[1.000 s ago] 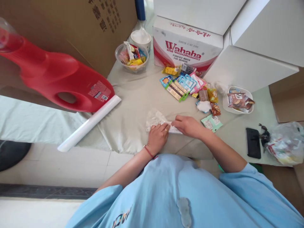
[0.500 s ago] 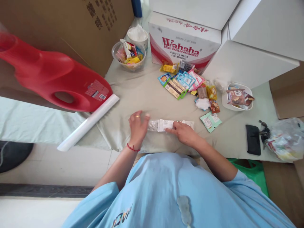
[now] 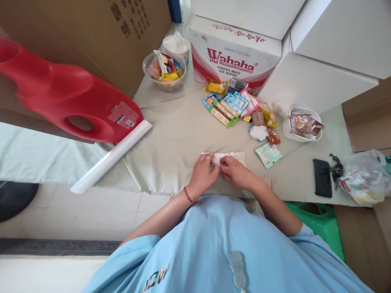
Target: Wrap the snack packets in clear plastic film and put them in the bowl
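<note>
Both my hands meet over a folded clear plastic bag with a white label (image 3: 227, 158) on the beige cloth (image 3: 171, 134). My left hand (image 3: 203, 176), with a ring and a red string at the wrist, presses down on the bag's left part with fingers curled. My right hand (image 3: 235, 171) grips the bag from the right, fingers closed on it. Most of the bag is hidden under my hands.
Beyond the hands lie several snack packets (image 3: 235, 106) and a green sachet (image 3: 269, 154). A clear bowl of sweets (image 3: 164, 71), a white cup (image 3: 175, 45), a Wahaha carton (image 3: 233, 61), a white dish (image 3: 302, 124), a red jug (image 3: 67, 97), a white roll (image 3: 111, 156), a black phone (image 3: 322, 183) and a plastic bag (image 3: 363, 177) surround them.
The bag was stretched out long half a second ago with my left hand at its left end. Now my left hand has come right to meet my right hand and the bag is folded shorter.
</note>
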A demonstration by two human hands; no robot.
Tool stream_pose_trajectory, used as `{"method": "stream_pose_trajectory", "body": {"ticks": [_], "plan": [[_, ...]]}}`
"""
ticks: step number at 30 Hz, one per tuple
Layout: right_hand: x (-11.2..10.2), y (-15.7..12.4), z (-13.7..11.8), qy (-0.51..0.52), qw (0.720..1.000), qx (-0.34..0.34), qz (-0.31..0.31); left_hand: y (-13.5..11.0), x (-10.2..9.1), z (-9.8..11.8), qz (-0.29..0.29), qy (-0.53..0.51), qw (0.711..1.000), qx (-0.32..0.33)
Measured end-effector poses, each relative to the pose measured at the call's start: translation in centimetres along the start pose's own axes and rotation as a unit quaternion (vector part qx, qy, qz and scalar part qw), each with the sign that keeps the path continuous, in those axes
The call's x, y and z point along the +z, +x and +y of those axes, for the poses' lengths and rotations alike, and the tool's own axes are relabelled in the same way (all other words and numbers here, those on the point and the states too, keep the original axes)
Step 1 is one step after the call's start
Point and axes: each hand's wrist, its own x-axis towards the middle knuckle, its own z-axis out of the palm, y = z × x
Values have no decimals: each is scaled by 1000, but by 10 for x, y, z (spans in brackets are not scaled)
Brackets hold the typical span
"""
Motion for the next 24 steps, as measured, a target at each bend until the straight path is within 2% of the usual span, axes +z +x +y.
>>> {"method": "stream_pose_trajectory", "body": {"ticks": [3, 5, 7, 8, 10, 12, 15, 18, 20, 22, 24], "plan": [[2, -17, 9, 71, 996, 3, 60, -7, 16, 2, -32, 142, 986, 77], [6, -28, 19, 69, 979, 94, 166, -14, 20, 2, -59, 220, 968, 105], [12, -36, 28, 7, 938, 221, 267, -21, 21, 0, -76, 262, 955, 115], [15, -38, 32, -28, 918, 268, 292, -24, 22, 0, -79, 272, 952, 116], [21, -41, 37, -65, 905, 303, 292, -28, 22, -2, -77, 279, 950, 116], [24, -42, 39, -55, 911, 291, 288, -30, 23, -4, -64, 277, 952, 115], [19, -44, 35, 21, 909, 266, 319, -30, 24, -7, -49, 264, 955, 128], [9, -39, 25, 120, 904, 275, 304, -29, 24, -9, -62, 270, 948, 155], [2, -25, 15, 126, 911, 273, 283, -28, 24, -10, -73, 287, 941, 164], [-1, -4, 3, 81, 927, 262, 255, -28, 24, -10, -79, 300, 936, 168], [-1, 20, -9, 18, 943, 264, 201, -28, 24, -11, -84, 303, 934, 169]]}}
